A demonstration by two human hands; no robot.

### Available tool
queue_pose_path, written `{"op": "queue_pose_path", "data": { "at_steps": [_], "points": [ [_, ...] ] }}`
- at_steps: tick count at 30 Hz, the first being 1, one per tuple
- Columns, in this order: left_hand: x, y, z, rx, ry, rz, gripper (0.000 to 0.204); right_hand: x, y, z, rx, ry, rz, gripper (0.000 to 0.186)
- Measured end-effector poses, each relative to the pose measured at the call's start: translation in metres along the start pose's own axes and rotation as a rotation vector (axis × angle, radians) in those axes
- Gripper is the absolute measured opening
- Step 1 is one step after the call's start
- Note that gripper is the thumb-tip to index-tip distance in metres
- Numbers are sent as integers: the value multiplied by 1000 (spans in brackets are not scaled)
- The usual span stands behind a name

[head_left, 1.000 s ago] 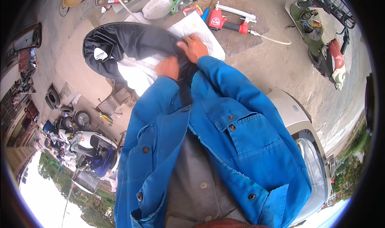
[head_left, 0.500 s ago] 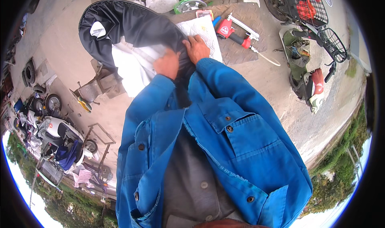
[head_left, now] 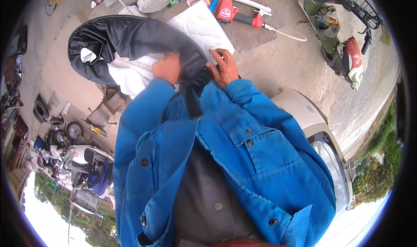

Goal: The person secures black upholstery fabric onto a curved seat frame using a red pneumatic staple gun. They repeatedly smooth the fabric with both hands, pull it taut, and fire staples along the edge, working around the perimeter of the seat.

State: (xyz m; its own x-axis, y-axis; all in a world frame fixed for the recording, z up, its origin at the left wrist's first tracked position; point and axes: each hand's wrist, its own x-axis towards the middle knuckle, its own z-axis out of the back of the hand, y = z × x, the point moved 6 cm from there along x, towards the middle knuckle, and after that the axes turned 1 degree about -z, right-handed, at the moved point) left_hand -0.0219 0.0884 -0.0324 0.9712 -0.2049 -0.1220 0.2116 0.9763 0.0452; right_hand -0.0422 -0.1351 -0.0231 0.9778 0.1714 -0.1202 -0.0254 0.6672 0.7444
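Note:
A black, glossy seat cover with gathered edges lies in front of me, its inside turned up. White lining shows within it, and a white scrap sits at its far left end. My left hand is closed in a fist on the cover, where black material meets white; its fingertips are hidden. My right hand is at the cover's right edge, fingers bent and apart, thumb beside the black rim. Under its index finger is the corner of a white quilted sheet.
A red staple gun with a pale air hose lies on a rusty metal plate. A pale scooter body stands close on my right. Scooter parts lie farther right; parked scooters and tires stand left.
My view has shifted, bringing the pale scooter body into sight on the right. My right hand has loosened from the cover's edge, its fingers spreading. The left fist stays on the cover.

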Motion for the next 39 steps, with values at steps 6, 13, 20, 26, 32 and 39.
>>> {"op": "queue_pose_path", "data": {
  "at_steps": [6, 13, 20, 26, 32, 39],
  "points": [
    [2, -1, -1, 37, 61, -62, 43, -1, 53, -30, -166, 176, 307, 75],
    [-4, -4, -3, 76, 94, -65, 41, 13, 57, -63, -315, 303, 316, 89],
    [-4, -6, -10, 45, 73, -129, 38, 14, 63, -63, -502, 324, 335, 87],
    [-6, -1, -12, -3, 96, -24, 23, 55, 39, 18, -88, -80, 310, 56],
    [-9, -5, -24, -59, 71, -4, 29, 140, -71, 33, -756, 62, 7, 91],
    [-9, -11, -30, -126, 75, 95, 17, 170, -91, 59, -804, 254, -79, 101]
  ]
}}
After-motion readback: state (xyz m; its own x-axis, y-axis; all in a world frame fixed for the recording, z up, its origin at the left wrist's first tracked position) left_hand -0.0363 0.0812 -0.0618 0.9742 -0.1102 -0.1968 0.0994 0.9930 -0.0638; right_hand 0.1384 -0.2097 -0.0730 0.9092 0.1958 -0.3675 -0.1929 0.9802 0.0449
